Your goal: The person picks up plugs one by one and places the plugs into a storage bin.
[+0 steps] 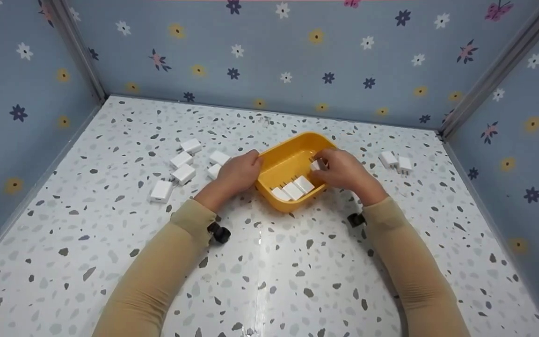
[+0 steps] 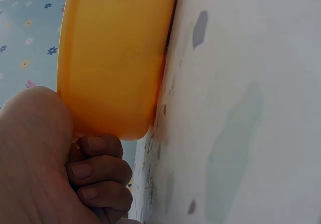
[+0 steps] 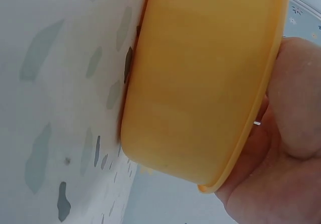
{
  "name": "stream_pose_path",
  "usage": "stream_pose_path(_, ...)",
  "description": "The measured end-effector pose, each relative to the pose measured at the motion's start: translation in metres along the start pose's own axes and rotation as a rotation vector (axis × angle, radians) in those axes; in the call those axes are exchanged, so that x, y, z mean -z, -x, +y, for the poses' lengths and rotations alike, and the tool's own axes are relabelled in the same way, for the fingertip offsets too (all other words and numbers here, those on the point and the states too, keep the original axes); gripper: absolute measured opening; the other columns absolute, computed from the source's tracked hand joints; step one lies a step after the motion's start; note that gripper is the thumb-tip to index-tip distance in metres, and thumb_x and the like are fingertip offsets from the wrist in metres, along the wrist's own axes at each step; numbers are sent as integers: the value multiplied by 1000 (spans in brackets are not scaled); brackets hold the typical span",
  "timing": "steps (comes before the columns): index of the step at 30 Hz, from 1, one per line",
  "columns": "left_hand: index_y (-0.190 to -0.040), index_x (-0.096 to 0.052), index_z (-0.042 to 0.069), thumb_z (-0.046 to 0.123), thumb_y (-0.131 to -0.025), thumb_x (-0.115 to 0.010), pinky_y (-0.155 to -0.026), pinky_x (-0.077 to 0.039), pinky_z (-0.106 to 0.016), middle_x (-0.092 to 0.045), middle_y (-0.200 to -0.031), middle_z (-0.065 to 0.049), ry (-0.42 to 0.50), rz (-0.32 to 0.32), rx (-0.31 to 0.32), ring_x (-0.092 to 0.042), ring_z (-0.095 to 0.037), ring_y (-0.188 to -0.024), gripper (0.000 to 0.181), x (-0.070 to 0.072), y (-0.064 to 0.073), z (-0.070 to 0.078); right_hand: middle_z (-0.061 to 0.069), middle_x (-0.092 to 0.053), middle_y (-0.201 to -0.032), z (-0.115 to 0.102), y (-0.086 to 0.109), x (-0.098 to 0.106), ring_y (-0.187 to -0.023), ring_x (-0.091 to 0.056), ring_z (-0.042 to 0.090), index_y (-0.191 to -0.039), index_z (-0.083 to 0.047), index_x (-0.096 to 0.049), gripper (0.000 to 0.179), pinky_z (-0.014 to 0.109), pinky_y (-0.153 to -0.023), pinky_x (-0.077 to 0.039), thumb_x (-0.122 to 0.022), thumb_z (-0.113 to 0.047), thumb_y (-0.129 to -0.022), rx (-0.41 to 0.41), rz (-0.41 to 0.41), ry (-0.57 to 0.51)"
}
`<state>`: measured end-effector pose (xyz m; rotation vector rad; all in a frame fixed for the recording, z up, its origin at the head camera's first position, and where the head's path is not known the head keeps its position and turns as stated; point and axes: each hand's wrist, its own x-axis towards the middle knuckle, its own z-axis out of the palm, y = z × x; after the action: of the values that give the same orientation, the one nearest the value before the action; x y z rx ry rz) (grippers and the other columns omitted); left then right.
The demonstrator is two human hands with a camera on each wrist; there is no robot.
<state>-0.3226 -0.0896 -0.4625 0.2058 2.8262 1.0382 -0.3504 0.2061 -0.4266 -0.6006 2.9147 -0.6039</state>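
Observation:
A yellow plastic bin (image 1: 288,164) sits on the speckled tabletop, slightly turned. My left hand (image 1: 240,172) grips its left rim, thumb at the top edge and fingers curled below, as the left wrist view shows against the bin's outer wall (image 2: 118,58). Over the right side reaches my right hand (image 1: 344,169), pinching a white charger plug (image 1: 317,165) inside the bin. Three white charger plugs (image 1: 293,191) lie side by side along the near wall, prongs pointing away from me. In the right wrist view, the bin's wall (image 3: 195,83) hides most of the pinched plug.
Several white charger plugs (image 1: 183,174) are scattered left of the bin, two of them close to my left hand. Two more plugs (image 1: 404,164) lie together at the right. Flowered panels (image 1: 269,56) wall in the table at the back and sides.

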Motion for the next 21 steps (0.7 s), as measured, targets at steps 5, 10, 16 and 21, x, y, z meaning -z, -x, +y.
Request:
stream_pose_path(5, -123, -58, 14, 40, -119, -34, -88, -48, -47, -63, -103, -12, -8, -1, -3, -59, -31, -92, 36, 0, 0, 0, 11, -66, -101, -1, 0, -1, -90, -59, 31, -126, -8, -73, 35, 44, -81, -49, -82, -31, -102, -15, -27, 3)
stream_pose_path(10, -122, -57, 14, 40, -118, -34, -88, -47, -48, -61, -101, -12, -30, -1, -10, -58, -33, -92, 35, -1, -2, -2, 10, -65, -101, -2, 1, -1, -90, -59, 29, -129, -7, -74, 36, 44, -81, -48, -80, -31, -102, 25, -49, 6)
stream_pose_path(16, -123, -58, 13, 40, -119, -33, -89, -47, -49, -62, -102, -12, -34, -2, -12, -58, -32, -93, 37, -2, -3, -2, 9, -69, -105, -1, 1, -2, -91, -61, 29, -130, -9, -74, 35, 44, -83, -51, -76, -29, -102, 7, -93, 17)
stream_pose_path(21, -126, -58, 13, 40, -119, -32, -91, -47, -49, -63, -105, -12, -33, -8, -1, -59, -32, -95, 38, -2, -4, -2, 10, -73, -116, -3, 1, -2, -99, -64, 30, -134, -8, -75, 40, 47, -92, -54, -76, -32, -102, -16, -129, 34)
